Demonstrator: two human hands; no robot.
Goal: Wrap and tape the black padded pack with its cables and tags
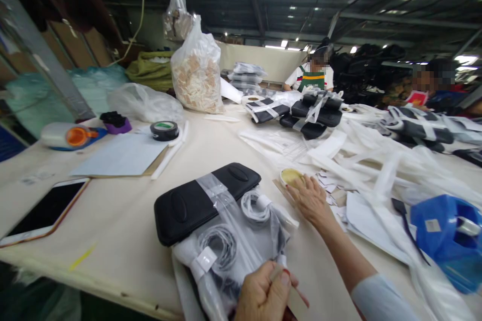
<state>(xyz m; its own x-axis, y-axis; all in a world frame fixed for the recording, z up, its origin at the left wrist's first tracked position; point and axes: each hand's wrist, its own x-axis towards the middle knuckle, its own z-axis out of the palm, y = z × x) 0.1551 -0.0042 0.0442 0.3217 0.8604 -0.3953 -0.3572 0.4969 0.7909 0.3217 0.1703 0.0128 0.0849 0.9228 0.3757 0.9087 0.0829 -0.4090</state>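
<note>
A black padded case (203, 200) lies on the table in front of me, partly under a clear plastic bag (241, 246) with coiled white and grey cables inside. My left hand (263, 293) is closed near the bag's lower edge, pinching a small thin piece that I cannot make out. My right hand (311, 199) lies flat with fingers stretched out, resting beside a small round tin of yellowish paste (291, 176) and touching small cut paper labels.
A phone (45, 210) lies at the left edge, near a clipboard with paper (120, 158), black tape roll (164, 130) and white bottle with orange cap (68, 135). A bag of tan pieces (198, 67) stands behind. Blue bag (448, 233) sits right. Two people work at the far side.
</note>
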